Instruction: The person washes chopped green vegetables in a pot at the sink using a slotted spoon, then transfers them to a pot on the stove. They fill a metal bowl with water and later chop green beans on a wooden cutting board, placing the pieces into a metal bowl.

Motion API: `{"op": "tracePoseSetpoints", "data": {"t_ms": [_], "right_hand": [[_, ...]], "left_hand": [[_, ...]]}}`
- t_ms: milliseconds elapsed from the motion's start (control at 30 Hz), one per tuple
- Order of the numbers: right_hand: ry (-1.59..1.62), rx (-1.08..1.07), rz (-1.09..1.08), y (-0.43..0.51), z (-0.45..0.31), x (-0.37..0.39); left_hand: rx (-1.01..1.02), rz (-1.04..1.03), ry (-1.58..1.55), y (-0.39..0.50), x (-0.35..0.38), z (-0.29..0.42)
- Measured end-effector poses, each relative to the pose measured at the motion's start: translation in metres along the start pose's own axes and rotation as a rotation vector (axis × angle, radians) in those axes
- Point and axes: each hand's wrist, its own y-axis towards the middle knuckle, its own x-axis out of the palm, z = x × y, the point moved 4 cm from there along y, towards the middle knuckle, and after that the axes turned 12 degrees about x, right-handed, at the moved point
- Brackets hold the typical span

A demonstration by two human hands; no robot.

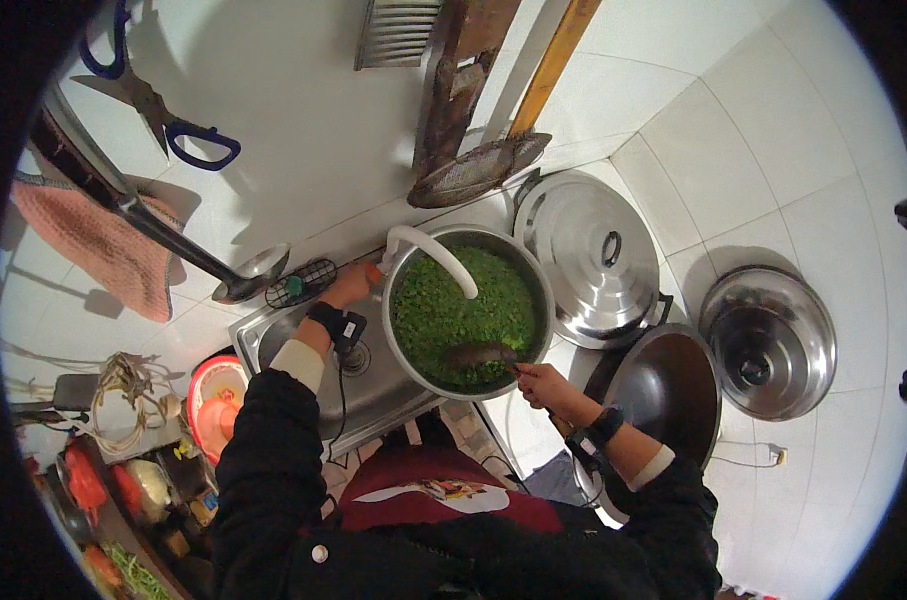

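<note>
A large metal pot stands over the right part of the sink, full of chopped green leaves. My right hand grips the handle of a cooking spatula, whose dark blade lies among the greens near the pot's front side. Above the pot arches a white faucet spout. My left hand is beside the faucet's base at the pot's left rim. Its fingertips are hard to make out there, so whether they hold anything is unclear.
Beneath the pot is a steel sink. A lidded pot and a wok stand at right. A ladle, scissors, a pink cloth and a wire strainer hang by the wall. Red basins sit left.
</note>
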Motion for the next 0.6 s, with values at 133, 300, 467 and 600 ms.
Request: {"op": "tracePoseSetpoints", "data": {"t_ms": [133,300,467,600], "right_hand": [[0.145,0.015,-0.064,-0.025,-0.009,-0.003],[0.189,0.154,-0.219,-0.038,0.002,-0.005],[-0.002,0.134,-0.052,0.002,0.007,-0.003],[0.012,0.074,-0.073,-0.001,-0.002,-0.011]], "left_hand": [[-0.010,0.131,0.020,-0.003,0.003,-0.003],[-0.082,0.104,-0.005,-0.002,0.007,-0.010],[-0.147,0.061,0.039,-0.004,0.002,-0.002],[-0.132,0.077,0.071,-0.007,-0.004,0.009]]}}
